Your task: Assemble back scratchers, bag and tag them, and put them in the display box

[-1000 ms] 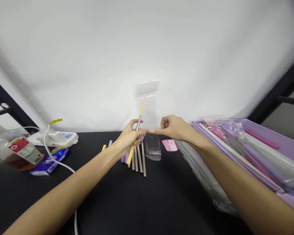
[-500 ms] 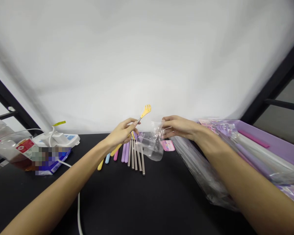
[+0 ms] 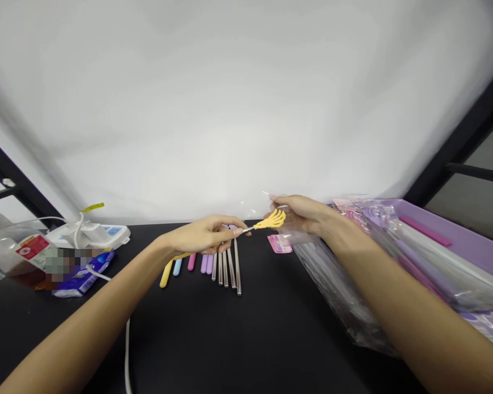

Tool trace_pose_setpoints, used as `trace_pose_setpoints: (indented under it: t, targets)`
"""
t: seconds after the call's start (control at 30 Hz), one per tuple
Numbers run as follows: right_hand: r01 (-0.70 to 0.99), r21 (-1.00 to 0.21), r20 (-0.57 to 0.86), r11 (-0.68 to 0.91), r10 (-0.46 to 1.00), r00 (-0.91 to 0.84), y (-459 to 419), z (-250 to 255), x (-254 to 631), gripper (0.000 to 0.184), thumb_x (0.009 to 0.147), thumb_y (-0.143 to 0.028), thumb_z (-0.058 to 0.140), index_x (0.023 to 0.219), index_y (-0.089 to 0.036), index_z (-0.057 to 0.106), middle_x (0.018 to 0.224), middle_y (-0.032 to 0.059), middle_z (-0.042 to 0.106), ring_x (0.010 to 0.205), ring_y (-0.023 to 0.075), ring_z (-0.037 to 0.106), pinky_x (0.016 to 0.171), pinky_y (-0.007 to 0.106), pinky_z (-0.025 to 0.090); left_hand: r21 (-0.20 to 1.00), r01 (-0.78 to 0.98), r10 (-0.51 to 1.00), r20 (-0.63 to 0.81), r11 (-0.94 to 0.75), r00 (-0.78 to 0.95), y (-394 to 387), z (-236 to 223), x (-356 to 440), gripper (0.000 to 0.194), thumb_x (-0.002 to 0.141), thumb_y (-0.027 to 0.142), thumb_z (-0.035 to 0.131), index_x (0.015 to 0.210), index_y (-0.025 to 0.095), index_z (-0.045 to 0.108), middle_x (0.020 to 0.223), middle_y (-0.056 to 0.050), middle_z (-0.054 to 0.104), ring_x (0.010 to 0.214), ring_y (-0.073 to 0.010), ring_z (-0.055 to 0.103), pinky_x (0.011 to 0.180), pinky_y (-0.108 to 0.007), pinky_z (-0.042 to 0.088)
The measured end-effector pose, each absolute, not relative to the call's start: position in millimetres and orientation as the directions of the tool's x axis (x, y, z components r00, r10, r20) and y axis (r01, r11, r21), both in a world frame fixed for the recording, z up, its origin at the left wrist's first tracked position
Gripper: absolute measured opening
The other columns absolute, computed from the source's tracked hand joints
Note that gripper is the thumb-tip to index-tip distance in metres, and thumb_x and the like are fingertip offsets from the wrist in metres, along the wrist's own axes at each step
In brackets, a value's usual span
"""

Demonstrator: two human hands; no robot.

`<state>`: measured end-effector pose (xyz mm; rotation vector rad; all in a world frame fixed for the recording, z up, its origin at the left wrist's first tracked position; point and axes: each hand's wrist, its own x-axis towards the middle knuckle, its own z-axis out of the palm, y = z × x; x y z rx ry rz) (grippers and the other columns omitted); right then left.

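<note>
My left hand (image 3: 207, 234) is closed round a yellow back scratcher (image 3: 271, 220) with a claw-shaped head and a short metal shaft. Its head points right, towards my right hand (image 3: 302, 213), which pinches a clear plastic bag (image 3: 285, 232). The claw overlaps the bag in view; whether it is inside I cannot tell. Below my left hand lies a row of back scratchers with coloured handles, among them a blue handle (image 3: 177, 266) and a pink handle (image 3: 191, 261), and several metal rods (image 3: 231, 268). My left hand hides part of their upper ends.
A pink card (image 3: 280, 244) lies beside a stack of clear bags (image 3: 340, 290) under my right arm. On the right stands a purple bin (image 3: 472, 254) of packaged scratchers. A power strip (image 3: 107, 235), a blue packet (image 3: 84, 279) and a clear jar (image 3: 8, 251) sit left. A white cable (image 3: 127, 350) crosses the table.
The back scratcher's head has swung down and right, from pointing upward to nearly level, reaching the bag. My right hand has turned and spread the bag towards it.
</note>
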<state>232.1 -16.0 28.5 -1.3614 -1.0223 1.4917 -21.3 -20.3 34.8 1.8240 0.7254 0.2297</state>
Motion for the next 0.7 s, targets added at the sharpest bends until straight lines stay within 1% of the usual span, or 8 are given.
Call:
trace_pose_setpoints:
  t: [0.13,0.2,0.3,0.4,0.47,0.57,0.63,0.7]
  targets:
    - [-0.087,-0.957,-0.27,-0.277,0.959,-0.084,-15.4,23.4,227.0,0.018,0.093,-0.028,0.052,0.084,-0.016,0.063,0.074,0.0071,0.072,0.067,0.0179,0.069,0.07,0.033,0.06,0.906,0.363,0.628,-0.154,-0.218,0.763,-18.9,33.3,-23.3,0.047,0.093,0.051,0.048,0.134,0.028,0.049,0.061,0.007,0.036,0.046,-0.0061,0.024,0.04,-0.018,0.019]
    - [-0.019,-0.969,-0.245,-0.248,0.965,-0.093,-17.0,23.0,224.3,0.029,0.095,-0.033,0.049,0.078,-0.015,0.064,0.071,0.0087,0.072,0.065,0.0179,0.068,0.065,0.031,0.059,0.899,0.365,0.605,-0.154,-0.242,0.781,-20.3,35.0,-24.3,0.053,0.093,0.05,0.048,0.142,0.03,0.04,0.06,0.006,0.039,0.047,-0.0071,0.031,0.041,-0.017,0.024]
    - [0.137,-0.964,-0.237,-0.229,0.97,-0.05,-19.8,23.3,222.5,0.048,0.097,-0.043,0.042,0.067,-0.013,0.065,0.072,0.014,0.073,0.062,0.0182,0.068,0.054,0.025,0.054,0.873,0.402,0.544,-0.203,-0.276,0.814,-23.7,37.9,-24.7,0.062,0.094,0.049,0.048,0.149,0.032,0.028,0.062,0.005,0.047,0.048,-0.0085,0.041,0.041,-0.017,0.031]
    - [0.19,-0.938,-0.305,-0.29,0.951,-0.053,-20.0,21.3,225.2,0.057,0.097,-0.048,0.037,0.064,-0.013,0.065,0.076,0.0171,0.074,0.063,0.0194,0.069,0.053,0.025,0.053,0.842,0.451,0.554,-0.232,-0.298,0.799,-26.0,38.1,-23.6,0.06,0.093,0.05,0.049,0.148,0.033,0.033,0.062,0.004,0.048,0.047,-0.0092,0.043,0.041,-0.018,0.032]
    - [0.217,-0.918,-0.358,-0.331,0.929,-0.097,-19.5,19.2,228.3,0.056,0.095,-0.052,0.039,0.066,-0.013,0.066,0.076,0.0176,0.074,0.064,0.0212,0.07,0.058,0.028,0.056,0.846,0.449,0.599,-0.207,-0.286,0.773,-26.2,36.7,-23.1,0.057,0.092,0.051,0.049,0.145,0.033,0.038,0.061,0.005,0.045,0.047,-0.0089,0.04,0.041,-0.018,0.032]
    - [0.22,-0.908,-0.402,-0.357,0.892,-0.209,-21.0,18.6,231.0,0.06,0.091,-0.062,0.04,0.07,-0.013,0.067,0.077,0.019,0.074,0.069,0.0249,0.072,0.067,0.035,0.058,0.866,0.429,0.652,-0.174,-0.255,0.738,-25.1,35.3,-23.9,0.054,0.094,0.051,0.045,0.145,0.033,0.039,0.06,0.006,0.041,0.045,-0.0078,0.035,0.04,-0.017,0.031]
    - [0.197,-0.918,-0.389,-0.344,0.876,-0.285,-23.8,20.8,230.9,0.066,0.09,-0.067,0.036,0.069,-0.013,0.068,0.073,0.018,0.073,0.066,0.0235,0.07,0.065,0.034,0.058,0.849,0.452,0.619,-0.206,-0.272,0.758,-24.2,36.0,-25.3,0.054,0.095,0.051,0.043,0.146,0.033,0.037,0.061,0.006,0.044,0.043,-0.0073,0.038,0.039,-0.017,0.032]
    - [0.174,-0.936,-0.35,-0.307,0.873,-0.339,-26.5,23.5,230.2,0.068,0.09,-0.068,0.035,0.069,-0.013,0.069,0.069,0.0149,0.072,0.059,0.0192,0.067,0.058,0.029,0.056,0.814,0.483,0.546,-0.258,-0.322,0.797,-23.3,38.0,-26.7,0.053,0.095,0.05,0.043,0.146,0.033,0.038,0.064,0.004,0.05,0.042,-0.0071,0.042,0.04,-0.017,0.035]
